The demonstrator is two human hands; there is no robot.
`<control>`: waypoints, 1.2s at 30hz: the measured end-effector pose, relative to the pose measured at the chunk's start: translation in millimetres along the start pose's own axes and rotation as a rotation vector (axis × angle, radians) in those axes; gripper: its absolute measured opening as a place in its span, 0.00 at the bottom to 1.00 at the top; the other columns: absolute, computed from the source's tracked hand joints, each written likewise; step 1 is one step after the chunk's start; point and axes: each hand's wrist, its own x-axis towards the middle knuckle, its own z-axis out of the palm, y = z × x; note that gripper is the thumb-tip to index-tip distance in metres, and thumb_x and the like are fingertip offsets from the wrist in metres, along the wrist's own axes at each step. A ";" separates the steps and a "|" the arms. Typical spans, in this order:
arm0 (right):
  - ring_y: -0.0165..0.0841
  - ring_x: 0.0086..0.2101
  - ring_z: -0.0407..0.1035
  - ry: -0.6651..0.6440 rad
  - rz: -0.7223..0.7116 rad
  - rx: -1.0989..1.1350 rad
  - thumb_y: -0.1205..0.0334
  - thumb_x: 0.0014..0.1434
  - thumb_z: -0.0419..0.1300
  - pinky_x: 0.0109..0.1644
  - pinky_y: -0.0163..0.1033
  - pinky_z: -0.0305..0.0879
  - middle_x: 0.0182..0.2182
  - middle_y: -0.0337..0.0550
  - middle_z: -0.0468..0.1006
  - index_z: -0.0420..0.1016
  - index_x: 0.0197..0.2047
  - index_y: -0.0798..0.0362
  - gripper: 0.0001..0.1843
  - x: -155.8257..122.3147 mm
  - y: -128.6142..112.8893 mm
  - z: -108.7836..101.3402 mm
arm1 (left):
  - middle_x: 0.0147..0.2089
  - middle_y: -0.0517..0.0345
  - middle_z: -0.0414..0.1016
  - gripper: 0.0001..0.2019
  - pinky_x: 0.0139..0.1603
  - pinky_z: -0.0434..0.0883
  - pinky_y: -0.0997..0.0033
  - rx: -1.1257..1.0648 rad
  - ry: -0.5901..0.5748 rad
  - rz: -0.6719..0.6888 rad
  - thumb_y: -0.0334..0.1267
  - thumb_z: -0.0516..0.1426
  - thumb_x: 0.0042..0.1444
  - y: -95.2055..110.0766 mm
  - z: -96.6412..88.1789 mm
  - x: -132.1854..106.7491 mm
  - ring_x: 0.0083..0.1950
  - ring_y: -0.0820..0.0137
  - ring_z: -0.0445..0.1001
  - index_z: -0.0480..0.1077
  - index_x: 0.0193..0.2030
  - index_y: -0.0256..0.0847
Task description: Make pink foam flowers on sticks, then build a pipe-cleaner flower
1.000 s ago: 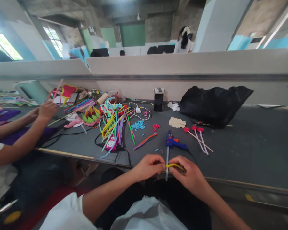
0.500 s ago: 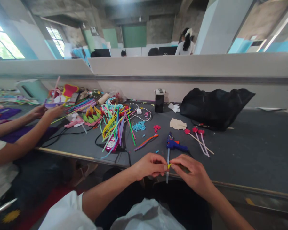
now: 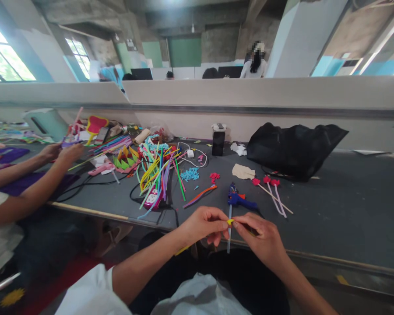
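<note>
Pinching a yellow strip between their fingertips, the person's 2 hands meet near the table's front edge. The left hand grips it with thumb and forefinger, its lower fingers loosely curled; the right hand is closed on the other end. The short visible part lies with its long axis sideways, hand to hand, tipping up slightly toward the right. A yellow length showing under the left forearm may belong to the same strip.

Just below the pinch, a translucent glue stick runs away from the person into a blue glue gun, whose handle points right. Left of the gun, an orange-and-purple strip slants, far end rightward. A magenta socket block sits by a heap of coloured strips; any lettering on it is too small to read. Right of the gun lie 3 red-topped stems, heads pointing away. Farther back are red bits, blue bits and a black bag.
</note>
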 end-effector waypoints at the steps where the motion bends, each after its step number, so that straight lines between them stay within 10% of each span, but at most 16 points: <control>1: 0.30 0.28 0.71 0.018 -0.019 -0.021 0.62 0.65 0.56 0.33 0.34 0.65 0.27 0.39 0.77 0.79 0.39 0.50 0.09 -1.7 -0.6 2.8 | 0.28 0.58 0.77 0.17 0.17 0.60 0.80 -0.009 0.034 0.016 0.49 0.63 0.53 -1.3 1.4 1.1 0.18 0.79 0.68 0.71 0.36 0.34; 9: 0.28 0.24 0.66 0.049 -0.061 -0.149 0.65 0.65 0.54 0.29 0.33 0.58 0.21 0.37 0.70 0.75 0.32 0.52 0.12 -14.0 -8.2 21.1 | 0.24 0.62 0.71 0.13 0.19 0.59 0.80 0.498 0.303 0.243 0.43 0.53 0.62 -10.5 12.3 5.2 0.17 0.79 0.65 0.72 0.34 0.37; 17: 0.28 0.24 0.68 -0.004 0.095 -0.007 0.64 0.63 0.54 0.29 0.32 0.59 0.23 0.36 0.74 0.75 0.31 0.51 0.11 -18.3 -8.0 18.7 | 0.39 0.52 0.78 0.11 0.42 0.70 0.73 1.122 0.214 0.494 0.34 0.47 0.65 -19.5 6.6 4.5 0.40 0.69 0.76 0.70 0.45 0.38; 28: 0.27 0.22 0.65 -0.041 0.104 -0.002 0.64 0.62 0.54 0.28 0.31 0.57 0.20 0.35 0.70 0.72 0.27 0.52 0.12 -18.9 -10.9 18.2 | 0.32 0.58 0.75 0.08 0.30 0.66 0.74 1.553 0.119 0.503 0.33 0.48 0.64 -14.8 4.4 4.0 0.32 0.70 0.74 0.67 0.36 0.39; 36: 0.30 0.27 0.68 -0.081 -0.132 -0.182 0.65 0.65 0.52 0.34 0.34 0.58 0.25 0.39 0.73 0.74 0.33 0.53 0.11 -6.3 -5.5 -5.7 | 0.26 0.59 0.71 0.07 0.25 0.60 0.73 1.473 0.050 0.770 0.33 0.50 0.59 -23.3 3.0 7.7 0.25 0.73 0.67 0.65 0.31 0.40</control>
